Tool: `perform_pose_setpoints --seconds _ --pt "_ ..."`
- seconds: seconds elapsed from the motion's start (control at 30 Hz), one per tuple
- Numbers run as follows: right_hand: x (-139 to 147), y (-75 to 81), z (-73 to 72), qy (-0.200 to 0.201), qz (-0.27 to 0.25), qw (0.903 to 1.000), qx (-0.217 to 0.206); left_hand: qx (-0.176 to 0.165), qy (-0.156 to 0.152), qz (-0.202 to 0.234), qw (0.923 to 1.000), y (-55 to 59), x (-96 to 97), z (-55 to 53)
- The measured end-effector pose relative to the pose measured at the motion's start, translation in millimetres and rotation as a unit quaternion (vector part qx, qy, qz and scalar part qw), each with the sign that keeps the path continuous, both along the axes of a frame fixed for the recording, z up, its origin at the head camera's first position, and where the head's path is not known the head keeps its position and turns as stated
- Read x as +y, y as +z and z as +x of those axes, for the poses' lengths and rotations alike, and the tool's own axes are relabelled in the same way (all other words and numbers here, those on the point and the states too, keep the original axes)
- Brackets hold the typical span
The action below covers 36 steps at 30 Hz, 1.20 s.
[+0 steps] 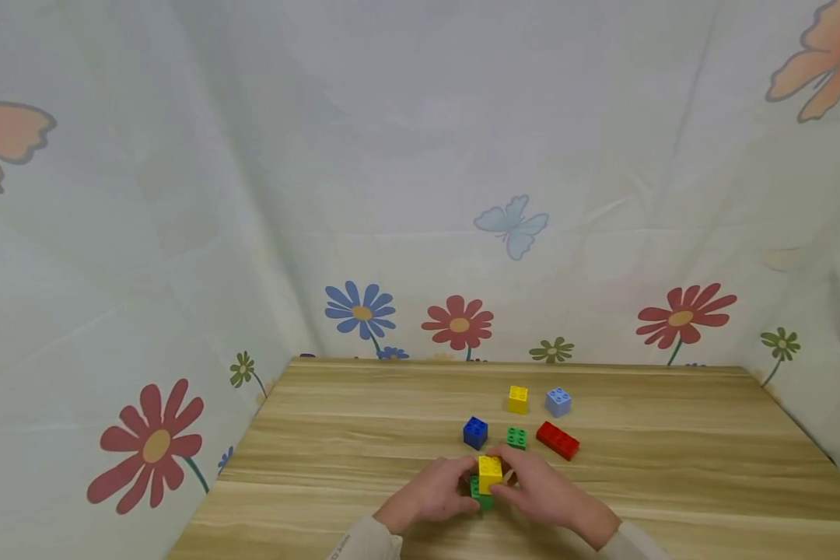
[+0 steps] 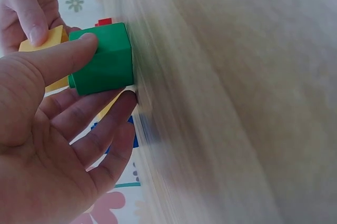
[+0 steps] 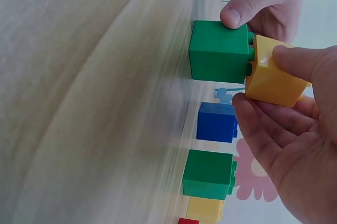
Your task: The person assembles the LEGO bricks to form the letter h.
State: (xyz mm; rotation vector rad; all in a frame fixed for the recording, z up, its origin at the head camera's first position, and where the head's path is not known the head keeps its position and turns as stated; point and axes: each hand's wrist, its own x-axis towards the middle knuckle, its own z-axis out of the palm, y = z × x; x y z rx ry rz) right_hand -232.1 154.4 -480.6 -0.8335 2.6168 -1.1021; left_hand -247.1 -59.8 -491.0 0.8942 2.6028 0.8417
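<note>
Seven bricks on the wooden surface [image 1: 364,435]: left hand [image 1: 430,491] pinches one green brick [image 3: 220,51] at the near edge, right hand [image 1: 542,490] pinches one yellow brick [image 1: 490,474] tilted atop it; behind lie loose one blue brick [image 1: 474,432], one green square brick [image 1: 516,438], one red brick [image 1: 558,440], one small yellow brick [image 1: 517,399], one pale-blue brick [image 1: 558,401].

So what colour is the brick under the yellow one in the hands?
Green brick, clearest in right wrist view.

I see a pale wooden table [image 1: 364,435] carrying a loose cluster of bricks: a yellow brick [image 1: 517,399] just beside a light blue brick [image 1: 558,401], nearer me a dark blue brick [image 1: 474,432], a small green brick [image 1: 516,438] and a long red brick [image 1: 558,440], plus a green brick [image 1: 479,495] resting on the wood between two hands.
</note>
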Motion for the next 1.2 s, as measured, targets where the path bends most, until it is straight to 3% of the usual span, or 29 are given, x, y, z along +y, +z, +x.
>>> perform_pose_setpoints --seconds 0.37,1.0,1.2 --pt "-1.3 0.8 1.2 0.011 -0.022 0.9997 0.002 0.005 -0.001 -0.004 1.0000 1.3 0.4 0.8" --pt "-6.0 2.5 0.2 0.024 -0.025 0.9993 0.018 -0.022 0.013 0.010 0.9996 -0.6 0.9 -1.1" --pt "-7.5 5.5 -0.6 0.023 -0.018 0.9996 0.006 -0.031 0.017 0.015 0.9993 -0.5 0.0 -1.1"
